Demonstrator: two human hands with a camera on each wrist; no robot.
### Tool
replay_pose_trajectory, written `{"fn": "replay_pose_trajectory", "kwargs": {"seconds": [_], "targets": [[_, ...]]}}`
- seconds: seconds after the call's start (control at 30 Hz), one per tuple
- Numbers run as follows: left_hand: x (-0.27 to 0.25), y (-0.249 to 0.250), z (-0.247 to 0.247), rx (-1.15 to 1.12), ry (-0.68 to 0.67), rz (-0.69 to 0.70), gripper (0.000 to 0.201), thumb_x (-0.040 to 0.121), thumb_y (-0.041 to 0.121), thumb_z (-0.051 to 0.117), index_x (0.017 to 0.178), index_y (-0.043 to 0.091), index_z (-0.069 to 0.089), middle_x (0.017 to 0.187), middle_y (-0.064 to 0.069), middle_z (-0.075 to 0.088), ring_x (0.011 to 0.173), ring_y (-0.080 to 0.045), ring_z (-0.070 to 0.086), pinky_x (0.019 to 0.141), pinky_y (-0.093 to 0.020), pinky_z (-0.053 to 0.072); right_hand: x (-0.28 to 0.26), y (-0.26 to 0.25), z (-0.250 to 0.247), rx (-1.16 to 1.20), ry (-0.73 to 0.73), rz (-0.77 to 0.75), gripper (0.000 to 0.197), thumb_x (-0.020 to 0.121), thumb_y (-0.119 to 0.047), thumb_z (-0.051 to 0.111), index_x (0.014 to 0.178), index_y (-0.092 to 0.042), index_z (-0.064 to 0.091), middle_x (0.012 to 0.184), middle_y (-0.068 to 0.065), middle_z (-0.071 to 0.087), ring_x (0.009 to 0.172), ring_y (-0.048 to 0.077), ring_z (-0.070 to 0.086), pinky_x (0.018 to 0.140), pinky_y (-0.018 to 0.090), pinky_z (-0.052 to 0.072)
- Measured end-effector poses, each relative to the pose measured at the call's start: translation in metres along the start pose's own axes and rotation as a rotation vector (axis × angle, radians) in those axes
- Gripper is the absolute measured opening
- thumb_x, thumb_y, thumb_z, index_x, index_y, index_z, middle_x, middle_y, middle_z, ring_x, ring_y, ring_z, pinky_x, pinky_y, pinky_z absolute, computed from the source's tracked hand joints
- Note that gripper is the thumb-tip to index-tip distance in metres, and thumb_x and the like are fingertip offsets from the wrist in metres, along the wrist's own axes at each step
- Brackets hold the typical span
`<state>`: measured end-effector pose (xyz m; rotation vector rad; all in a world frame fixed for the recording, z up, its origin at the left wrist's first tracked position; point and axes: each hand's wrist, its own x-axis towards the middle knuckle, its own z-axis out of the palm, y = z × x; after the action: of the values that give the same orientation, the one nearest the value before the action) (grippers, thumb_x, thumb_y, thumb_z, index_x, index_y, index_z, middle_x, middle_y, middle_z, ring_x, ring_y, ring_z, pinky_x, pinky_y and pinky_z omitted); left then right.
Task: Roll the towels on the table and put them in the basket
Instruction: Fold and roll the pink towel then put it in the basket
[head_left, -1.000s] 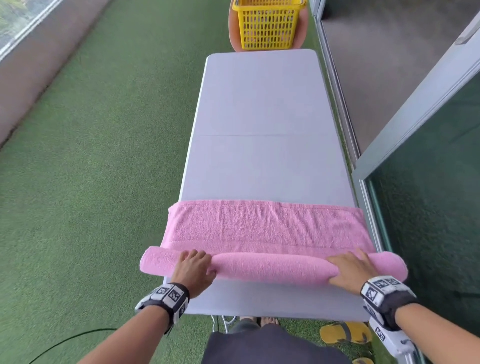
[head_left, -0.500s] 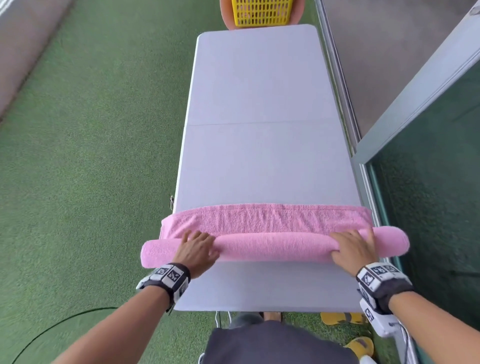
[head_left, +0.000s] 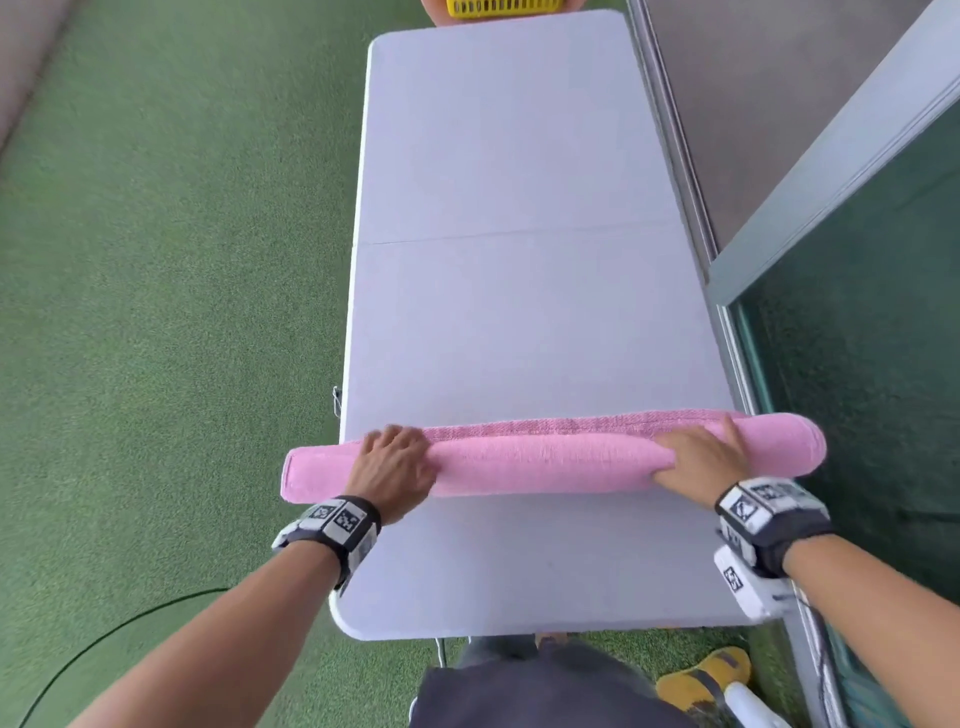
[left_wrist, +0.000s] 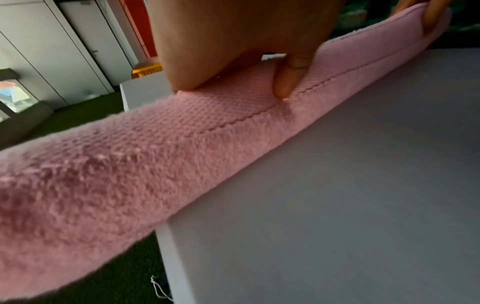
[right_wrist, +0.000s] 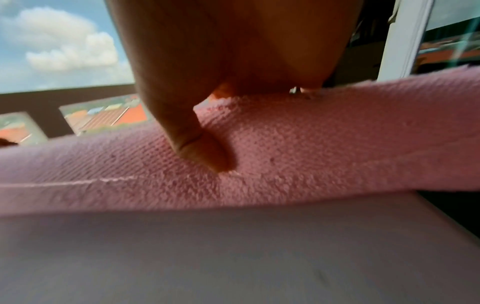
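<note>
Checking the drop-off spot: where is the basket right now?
In the head view the yellow basket sits at the top edge of the picture, just beyond the far end of the table.

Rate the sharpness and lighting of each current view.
Head view: even daylight, table edges bowed by the wide lens, left hand slightly smeared. Left wrist view: dim; pink towel crisp mid-frame, fuzzy near the lens. Right wrist view: backlit by bright sky, right hand dark, towel soft.

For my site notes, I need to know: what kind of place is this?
Probably a high balcony or terrace: green artificial turf underfoot, a parapet with sky and rooftops beyond it, and a sliding glass door beside the table holding the pink towel.
</note>
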<state>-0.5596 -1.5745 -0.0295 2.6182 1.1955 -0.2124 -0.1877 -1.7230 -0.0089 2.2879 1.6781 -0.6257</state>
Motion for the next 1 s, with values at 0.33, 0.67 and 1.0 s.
{"fn": "replay_pose_trajectory", "kwargs": {"seconds": [0.33, 0.67, 1.0], "targets": [[0.007, -0.058, 0.001, 0.101, -0.101, -0.029, 0.081, 0.089, 0.061, 0.011, 0.146, 0.006, 0.031, 0.147, -0.016, 0.039, 0.135, -0.034, 0.038, 0.115, -0.05, 0.019, 0.033, 0.055, -0.02, -0.079, -0.051, 0.036, 0.075, 0.084, -0.06, 0.052, 0.148, -0.035, 0.021, 0.154, -0.011, 0.028, 0.142, 0.015, 0.023, 0.112, 0.057, 0.013], [-0.011, 0.056, 0.013, -0.262, -0.14, -0.574, 0.05, 0.099, 0.041, 0.022, 0.114, 0.001, 0.048, 0.096, -0.014, 0.046, 0.098, -0.033, 0.049, 0.076, -0.042, 0.039, -0.025, -0.032, 0.023, 0.397, 0.047, 0.362, 0.055, 0.094, -0.046, 0.047, 0.135, -0.016, 0.025, 0.119, 0.028, 0.055, 0.103, 0.047, 0.056, 0.084, 0.048, 0.042], [-0.066, 0.185, 0.027, -1.164, -0.164, -0.771, 0.033, 0.097, 0.034, 0.045, 0.115, 0.006, 0.039, 0.111, -0.008, 0.052, 0.099, -0.027, 0.055, 0.082, -0.037, 0.047, -0.092, -0.11, 0.069, 0.82, -0.026, 0.374, 0.051, 0.092, -0.044, 0.05, 0.131, -0.013, 0.043, 0.133, 0.018, 0.053, 0.114, 0.038, 0.054, 0.094, 0.041, 0.042]]}}
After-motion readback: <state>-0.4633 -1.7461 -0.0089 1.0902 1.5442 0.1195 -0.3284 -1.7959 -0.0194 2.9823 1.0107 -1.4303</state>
